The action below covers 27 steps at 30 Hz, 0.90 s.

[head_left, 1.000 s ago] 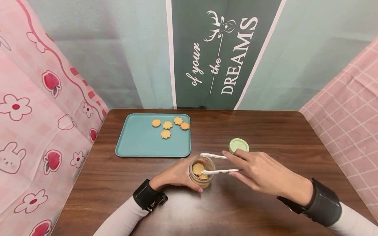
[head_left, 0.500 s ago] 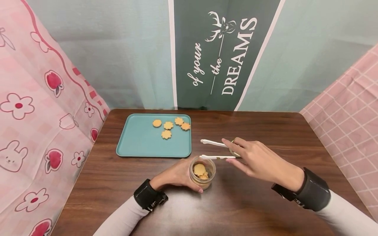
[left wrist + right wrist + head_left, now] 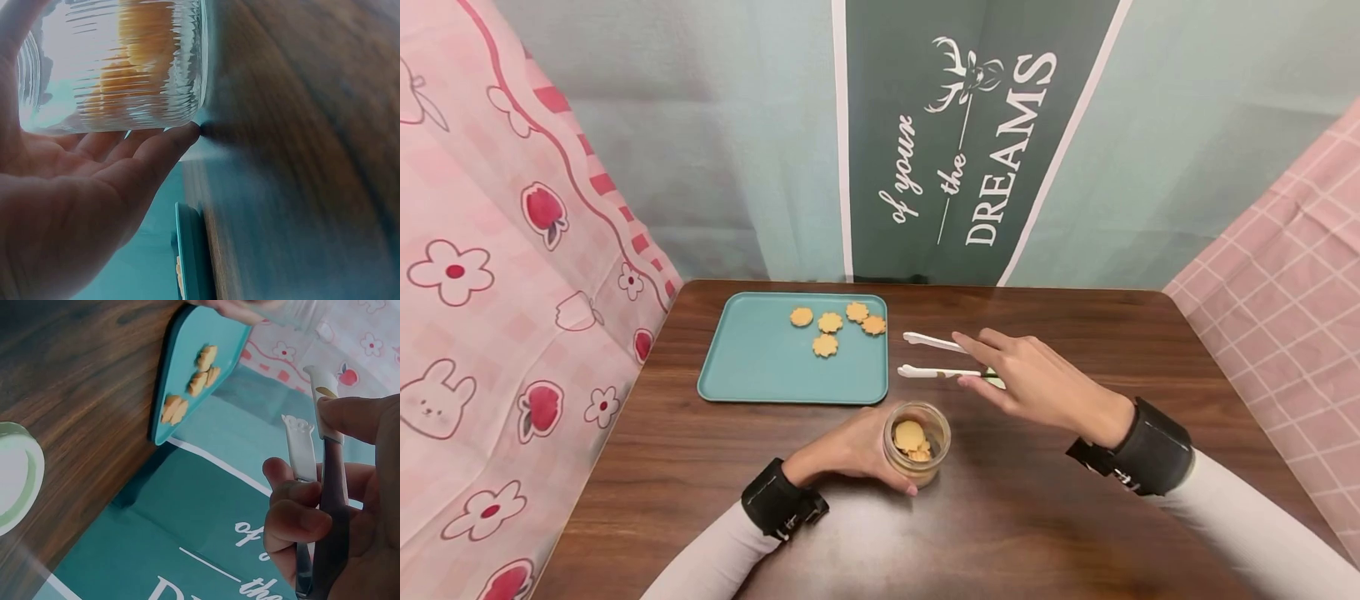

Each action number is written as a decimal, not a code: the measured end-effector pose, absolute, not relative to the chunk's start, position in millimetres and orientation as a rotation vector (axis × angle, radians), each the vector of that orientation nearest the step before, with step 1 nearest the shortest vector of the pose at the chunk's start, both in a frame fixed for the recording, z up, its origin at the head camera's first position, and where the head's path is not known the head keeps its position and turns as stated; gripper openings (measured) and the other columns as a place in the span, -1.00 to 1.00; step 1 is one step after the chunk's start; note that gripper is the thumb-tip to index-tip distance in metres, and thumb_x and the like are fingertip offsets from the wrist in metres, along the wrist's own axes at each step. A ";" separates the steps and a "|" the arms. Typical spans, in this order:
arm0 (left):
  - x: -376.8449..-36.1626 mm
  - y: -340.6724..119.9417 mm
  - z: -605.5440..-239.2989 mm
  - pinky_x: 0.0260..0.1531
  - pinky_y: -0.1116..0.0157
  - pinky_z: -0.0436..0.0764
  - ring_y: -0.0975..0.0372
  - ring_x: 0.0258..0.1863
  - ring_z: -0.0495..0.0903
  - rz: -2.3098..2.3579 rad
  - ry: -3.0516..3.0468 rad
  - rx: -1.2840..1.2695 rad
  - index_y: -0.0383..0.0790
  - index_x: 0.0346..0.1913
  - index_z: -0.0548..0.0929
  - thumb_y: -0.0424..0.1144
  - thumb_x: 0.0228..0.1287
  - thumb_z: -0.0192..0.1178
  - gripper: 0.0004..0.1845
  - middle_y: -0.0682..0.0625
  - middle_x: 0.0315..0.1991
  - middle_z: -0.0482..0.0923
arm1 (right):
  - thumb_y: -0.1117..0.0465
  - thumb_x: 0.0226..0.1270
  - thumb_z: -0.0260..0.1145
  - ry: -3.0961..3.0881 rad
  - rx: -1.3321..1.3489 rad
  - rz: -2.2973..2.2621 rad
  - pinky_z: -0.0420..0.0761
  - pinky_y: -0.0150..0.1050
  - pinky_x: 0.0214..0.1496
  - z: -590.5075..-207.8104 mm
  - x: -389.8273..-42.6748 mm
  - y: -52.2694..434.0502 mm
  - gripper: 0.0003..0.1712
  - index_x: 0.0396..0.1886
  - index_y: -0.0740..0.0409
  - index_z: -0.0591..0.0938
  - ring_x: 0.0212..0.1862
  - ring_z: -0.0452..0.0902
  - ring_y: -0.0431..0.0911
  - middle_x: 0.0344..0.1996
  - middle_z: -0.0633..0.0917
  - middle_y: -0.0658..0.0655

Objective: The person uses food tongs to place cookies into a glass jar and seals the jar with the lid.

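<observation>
Right hand carried tongs from jar toward tray.

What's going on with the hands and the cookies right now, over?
Left hand grips ribbed glass cookie jar. Right hand holds white plastic tongs, tips apart, empty, beside teal rectangular tray. Nothing between.

Jar before tray; tongs right of tray.
</observation>
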<state>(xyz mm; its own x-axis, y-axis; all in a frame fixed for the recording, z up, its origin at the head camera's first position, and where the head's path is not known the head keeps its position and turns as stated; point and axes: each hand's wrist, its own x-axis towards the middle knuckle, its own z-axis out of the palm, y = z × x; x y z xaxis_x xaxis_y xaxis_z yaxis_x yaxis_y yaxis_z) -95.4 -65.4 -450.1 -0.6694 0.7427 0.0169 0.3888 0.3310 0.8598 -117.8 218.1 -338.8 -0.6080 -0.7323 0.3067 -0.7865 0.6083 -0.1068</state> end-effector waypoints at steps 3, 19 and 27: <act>-95.4 -65.8 -450.1 0.33 0.31 0.50 0.37 0.22 0.55 1.285 2.211 1.003 -0.05 0.36 0.54 -0.06 -0.21 0.79 -0.03 0.11 0.21 0.64 | 0.04 0.46 0.44 -2.600 1.255 0.345 0.46 -0.36 -0.49 -342.1 -124.8 214.0 -0.35 0.41 0.27 0.58 -0.62 0.21 -0.36 -0.32 0.55 0.01; -94.9 -65.9 -451.0 0.33 0.32 0.50 0.38 0.22 0.54 1.257 2.216 1.011 -0.02 0.33 0.56 -0.06 -0.19 0.78 -0.08 0.15 0.22 0.60 | -0.01 0.55 0.35 -2.685 1.265 0.362 0.55 -0.27 -0.41 -355.3 -149.6 190.4 -0.36 0.42 0.30 0.57 -0.54 0.36 -0.27 -0.24 0.63 0.11; -95.8 -65.8 -450.6 0.36 0.31 0.48 0.38 0.24 0.53 1.284 2.182 1.006 -0.02 0.33 0.55 -0.08 -0.19 0.79 -0.07 0.14 0.22 0.61 | -0.02 0.56 0.34 -2.712 1.260 0.338 0.65 -0.19 -0.33 -363.6 -163.2 182.3 -0.36 0.42 0.31 0.57 -0.48 0.44 -0.21 -0.17 0.64 0.12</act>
<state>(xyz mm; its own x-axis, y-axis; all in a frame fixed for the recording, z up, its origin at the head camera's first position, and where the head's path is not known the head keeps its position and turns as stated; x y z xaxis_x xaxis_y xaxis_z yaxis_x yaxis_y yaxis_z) -95.8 -65.8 -450.6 -0.6535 0.7569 0.0090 0.3753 0.3137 0.8722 -163.2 182.3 -363.6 -0.6421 -0.7365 0.2126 -0.7662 0.6257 -0.1465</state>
